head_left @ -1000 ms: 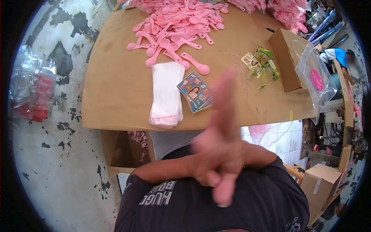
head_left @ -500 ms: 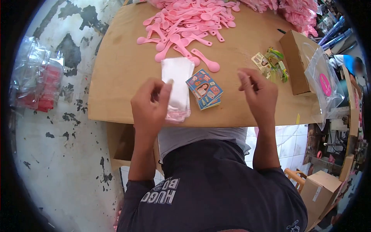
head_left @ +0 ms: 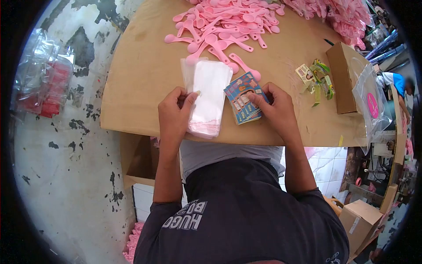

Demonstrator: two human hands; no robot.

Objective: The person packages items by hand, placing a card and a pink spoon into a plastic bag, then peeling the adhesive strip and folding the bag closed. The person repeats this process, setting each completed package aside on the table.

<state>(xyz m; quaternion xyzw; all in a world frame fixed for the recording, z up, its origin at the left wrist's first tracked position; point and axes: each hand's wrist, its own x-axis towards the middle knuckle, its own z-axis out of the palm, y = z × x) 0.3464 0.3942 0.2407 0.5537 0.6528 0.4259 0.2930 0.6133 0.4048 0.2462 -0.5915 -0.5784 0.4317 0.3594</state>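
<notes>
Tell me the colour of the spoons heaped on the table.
Pink spoons, all one shade, seen in the head view.

From my feed: huge heap of pink spoons (head_left: 224, 26) up top on the table (head_left: 140, 75), cardboard box (head_left: 340, 79) right side, clear zip bag (head_left: 369, 99) leaning on it, green-yellow packets (head_left: 318, 79) nearby.

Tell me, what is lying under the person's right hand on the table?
Under the right hand lies a stack of printed cards, its fingers pressing on the top one. The cards rest on the brown table. How many cards the stack holds, and the part beneath the hand, is hidden.
</notes>
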